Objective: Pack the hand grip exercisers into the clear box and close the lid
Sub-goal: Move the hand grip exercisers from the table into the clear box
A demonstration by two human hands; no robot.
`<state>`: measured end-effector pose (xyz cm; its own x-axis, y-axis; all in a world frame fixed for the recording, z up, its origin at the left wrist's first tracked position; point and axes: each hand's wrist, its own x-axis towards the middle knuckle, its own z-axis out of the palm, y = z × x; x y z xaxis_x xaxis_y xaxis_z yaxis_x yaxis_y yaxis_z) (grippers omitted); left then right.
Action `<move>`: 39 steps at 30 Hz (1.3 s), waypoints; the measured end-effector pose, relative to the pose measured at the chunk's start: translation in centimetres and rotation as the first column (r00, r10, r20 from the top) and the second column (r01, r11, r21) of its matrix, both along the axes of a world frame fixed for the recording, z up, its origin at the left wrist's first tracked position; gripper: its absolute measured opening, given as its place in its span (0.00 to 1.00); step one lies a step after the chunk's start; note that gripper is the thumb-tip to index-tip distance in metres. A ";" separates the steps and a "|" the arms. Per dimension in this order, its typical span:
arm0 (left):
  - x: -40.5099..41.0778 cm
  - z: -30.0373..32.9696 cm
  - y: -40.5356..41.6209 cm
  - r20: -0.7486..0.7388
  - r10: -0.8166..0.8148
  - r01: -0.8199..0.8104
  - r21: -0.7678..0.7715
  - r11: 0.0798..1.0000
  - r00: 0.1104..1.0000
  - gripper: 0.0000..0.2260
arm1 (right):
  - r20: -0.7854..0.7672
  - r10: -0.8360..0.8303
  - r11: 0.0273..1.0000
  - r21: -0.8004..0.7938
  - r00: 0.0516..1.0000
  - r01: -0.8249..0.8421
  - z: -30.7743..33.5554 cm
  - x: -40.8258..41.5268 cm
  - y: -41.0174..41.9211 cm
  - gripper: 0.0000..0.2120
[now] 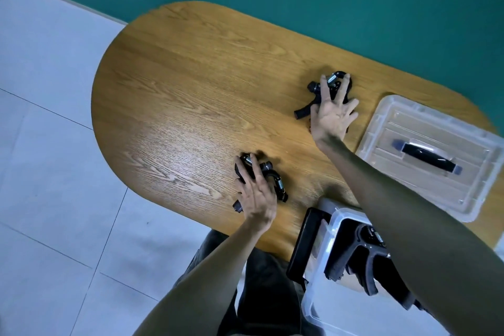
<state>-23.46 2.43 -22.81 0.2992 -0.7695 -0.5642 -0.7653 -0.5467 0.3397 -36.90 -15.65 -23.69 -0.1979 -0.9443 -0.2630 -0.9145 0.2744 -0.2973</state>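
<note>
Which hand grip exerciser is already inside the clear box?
The exerciser at the bottom right, lying in the clear box under the right forearm. The other two lie on the table, one under the left hand, one under the right hand.

Your left hand [255, 194] and right hand [331, 114] each rest spread over a black exerciser on the wooden table [177, 84]; the lid [428, 153] lies apart.

Both bare forearms reach forward, the left hand [255, 194] lying palm-down nearer the body with its fingers [241, 172] curled forward and down, the right hand [331, 114] stretched farther out, fingers splayed wide and pressed downward.
</note>
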 end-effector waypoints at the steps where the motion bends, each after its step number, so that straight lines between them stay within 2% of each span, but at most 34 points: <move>1: 0.2 0.5 -0.2 -0.004 -0.015 0.015 -0.015 1.000 1.000 0.41 | -0.027 0.034 0.999 0.005 0.999 -0.034 0.9 0.0 0.5 0.29; 4: 0.6 1.8 -0.8 0.029 -0.041 0.043 -0.066 0.997 0.999 0.39 | 0.053 0.119 0.992 0.043 0.991 -0.121 3.0 -0.3 2.5 0.30; 8: 1.5 4.3 -1.9 0.035 -0.113 0.115 -0.089 0.989 0.993 0.33 | 0.063 0.228 0.970 0.070 0.972 -0.232 6.5 -0.8 5.6 0.31; 15: 2.4 10.4 -2.0 0.077 -0.224 0.236 -0.219 0.947 0.971 0.33 | -0.079 0.293 0.956 0.013 0.953 -0.293 13.4 -0.4 12.1 0.31; 20: 2.0 14.5 -1.3 0.113 -0.273 0.293 -0.232 0.928 0.955 0.36 | -0.136 0.225 0.970 -0.064 0.965 -0.236 17.0 0.3 15.8 0.31; 23: 1.8 15.8 -0.3 0.084 -0.293 0.304 -0.292 0.907 0.953 0.39 | -0.165 0.196 0.973 -0.092 0.967 -0.213 18.5 0.7 17.9 0.32; 29: -0.2 18.5 2.8 0.092 -0.341 0.351 -0.366 0.862 0.935 0.38 | -0.174 0.096 0.979 -0.162 0.980 -0.125 20.6 -0.3 22.3 0.33; 34: -3.1 20.1 5.7 0.142 -0.431 0.451 -0.386 0.805 0.891 0.37 | -0.144 -0.010 0.981 -0.195 0.990 -0.018 21.2 -3.1 25.8 0.31; 39: -8.6 20.8 8.6 0.196 -0.489 0.526 -0.371 0.766 0.850 0.37 | -0.113 -0.099 0.979 -0.191 0.989 0.076 21.3 -8.3 29.8 0.33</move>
<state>-32.09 11.05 -2.04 -0.1678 -0.9713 -0.1686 -0.9274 0.0975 0.3612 -45.21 14.13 -2.42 -0.3014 -0.9520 -0.0537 -0.9218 0.3053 -0.2387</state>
